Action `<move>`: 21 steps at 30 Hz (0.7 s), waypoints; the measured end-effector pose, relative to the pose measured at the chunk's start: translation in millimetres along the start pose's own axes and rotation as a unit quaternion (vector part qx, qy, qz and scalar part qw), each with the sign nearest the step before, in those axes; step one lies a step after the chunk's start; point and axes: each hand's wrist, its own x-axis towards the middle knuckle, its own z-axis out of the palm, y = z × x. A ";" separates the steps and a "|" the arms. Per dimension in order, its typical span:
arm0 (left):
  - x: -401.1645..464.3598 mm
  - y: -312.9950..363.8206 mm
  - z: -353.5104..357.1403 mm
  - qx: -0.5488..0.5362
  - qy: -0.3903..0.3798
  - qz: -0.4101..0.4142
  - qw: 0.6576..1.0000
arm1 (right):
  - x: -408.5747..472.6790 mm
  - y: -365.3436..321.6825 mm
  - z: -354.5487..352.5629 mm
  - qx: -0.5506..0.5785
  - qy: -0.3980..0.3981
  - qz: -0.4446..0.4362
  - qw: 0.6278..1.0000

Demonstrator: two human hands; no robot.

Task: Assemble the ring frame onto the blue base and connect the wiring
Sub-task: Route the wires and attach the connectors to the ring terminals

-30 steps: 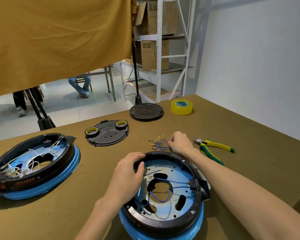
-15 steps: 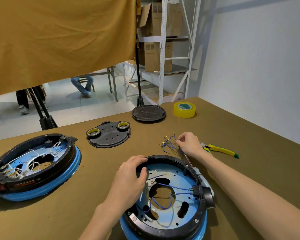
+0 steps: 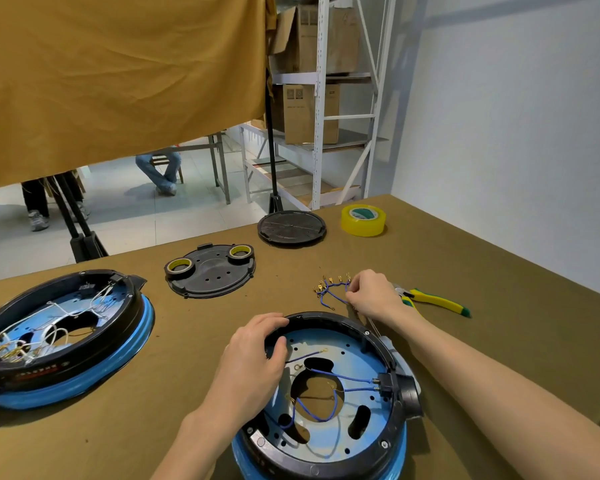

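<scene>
Ring (image 3: 378, 344) seated on base (image 3: 395, 459) at counter's near edge, part-wired; left hand (image 3: 253, 362) grips its rim, right hand (image 3: 371, 294) pinches loose wires (image 3: 329, 292) just beyond; connections remain, I judge.

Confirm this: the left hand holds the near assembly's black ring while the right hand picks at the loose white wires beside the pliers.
Wrong in one respect: in the head view the loose wires are blue, not white. The rest stands: the left hand holds the black ring, and the right hand picks at them beside the pliers.
</scene>
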 end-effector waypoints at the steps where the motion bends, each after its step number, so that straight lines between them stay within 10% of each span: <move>1: 0.1 0.1 0.0 0.000 0.000 0.000 1.000 | 0.4 -0.7 -0.7 -0.004 0.013 0.003 1.000; 21: 1.3 -4.0 2.2 -0.003 0.001 0.010 1.000 | -3.1 -6.9 -1.4 -0.012 -0.041 -0.023 0.999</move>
